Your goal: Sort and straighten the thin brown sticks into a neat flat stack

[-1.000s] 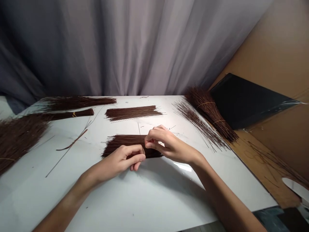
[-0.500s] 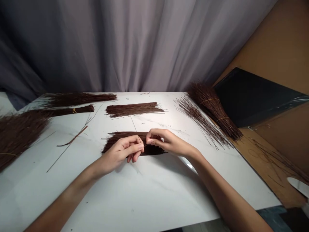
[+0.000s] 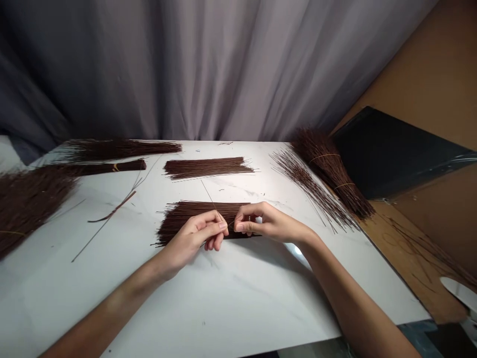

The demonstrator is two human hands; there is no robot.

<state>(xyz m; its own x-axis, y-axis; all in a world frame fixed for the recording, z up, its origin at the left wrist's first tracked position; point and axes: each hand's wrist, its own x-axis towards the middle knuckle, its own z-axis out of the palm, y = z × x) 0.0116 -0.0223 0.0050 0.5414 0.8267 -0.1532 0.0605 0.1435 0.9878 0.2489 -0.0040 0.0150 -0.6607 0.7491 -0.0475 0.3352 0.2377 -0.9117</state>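
Stick (image 3: 207, 192), one, pinched by two hands (image 3: 197, 232) (image 3: 266, 223) above one pile (image 3: 181, 215).

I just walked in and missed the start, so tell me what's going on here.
A person's left hand pinches a thin brown stick; the right hand is pinched too, and seems to hold its near end. Both hands are at the near side of a flat pile of dark-brown sticks on the glossy white table. A smaller pile of brown sticks lies beyond.
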